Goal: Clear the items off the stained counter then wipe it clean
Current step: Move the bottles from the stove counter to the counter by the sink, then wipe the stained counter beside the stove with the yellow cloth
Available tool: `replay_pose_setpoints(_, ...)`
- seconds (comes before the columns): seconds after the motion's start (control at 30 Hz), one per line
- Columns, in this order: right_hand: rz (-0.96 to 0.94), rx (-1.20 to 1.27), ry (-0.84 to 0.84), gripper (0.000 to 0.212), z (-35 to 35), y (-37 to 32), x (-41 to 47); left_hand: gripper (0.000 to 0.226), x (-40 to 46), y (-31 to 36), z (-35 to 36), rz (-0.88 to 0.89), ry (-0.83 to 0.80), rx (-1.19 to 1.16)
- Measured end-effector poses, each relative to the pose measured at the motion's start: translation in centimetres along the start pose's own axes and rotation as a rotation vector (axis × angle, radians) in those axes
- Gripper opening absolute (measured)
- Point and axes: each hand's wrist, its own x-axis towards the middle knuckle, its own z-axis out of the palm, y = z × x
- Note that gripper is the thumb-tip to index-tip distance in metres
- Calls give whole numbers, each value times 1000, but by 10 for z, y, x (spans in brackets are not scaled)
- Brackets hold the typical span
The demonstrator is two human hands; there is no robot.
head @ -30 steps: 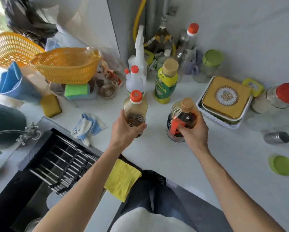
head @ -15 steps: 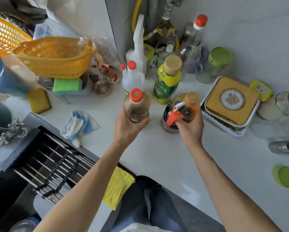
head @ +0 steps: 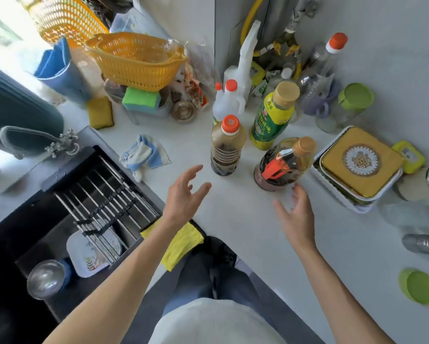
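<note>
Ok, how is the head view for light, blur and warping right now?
Head view: the top-left corner is blown out by window light; the counter is evenly lit. Straight edges bow from the wide lens. The green lid at the right edge is smeared, as is the metal cup. Both hands, left hand and right hand, look fairly sharp.

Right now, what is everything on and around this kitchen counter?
Orange-capped bottle: 1, brown liquid, counter centre.
Tan-capped dark bottle: 1, red handle, right of it.
Green oil bottle: 1, behind both.
White jug: 1, red caps, behind.
Spray bottle: 1, white, corner.
Gold tin: 1, in a white tray, right.
Baskets: 2, orange, back left.
Sponge: 1, yellow, by the sink.
Striped rag: 1, blue-white, sink edge.
Yellow cloth: 1, counter front edge.
Green lid: 1, far right.
Left hand: open, empty.
Right hand: open, empty.
</note>
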Motion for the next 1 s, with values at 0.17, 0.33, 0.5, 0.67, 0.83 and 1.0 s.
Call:
replay_pose_setpoints(0.17, -6, -135, -280, 40, 23, 32, -69, 26, -89, -40, -32, -161, 104, 33)
replay_pose_setpoints(0.33, -189, -295, -542, 33, 60, 26, -110, 25, -170, -82, -46, -292, 215, 35)
replay_pose_setpoints(0.5, -472, -420, -668, 43, 115, -13, -121, 34, -212, -122, -53, -351, 283, 188)
replay_pose_setpoints(0.67, -656, -632, -667, 75, 186, -34, -124, 56, -217, -149, -49, -335, 183, 353)
replay_pose_setpoints(0.83, -677, -859, -585, 101, 233, -26, -126, 67, -197, -166, -40, -199, 95, 567)
replay_pose_setpoints(1.0, -711, -914, -452, 102, 251, -2, -126, 66, -184, -183, -20, -121, 99, 674)
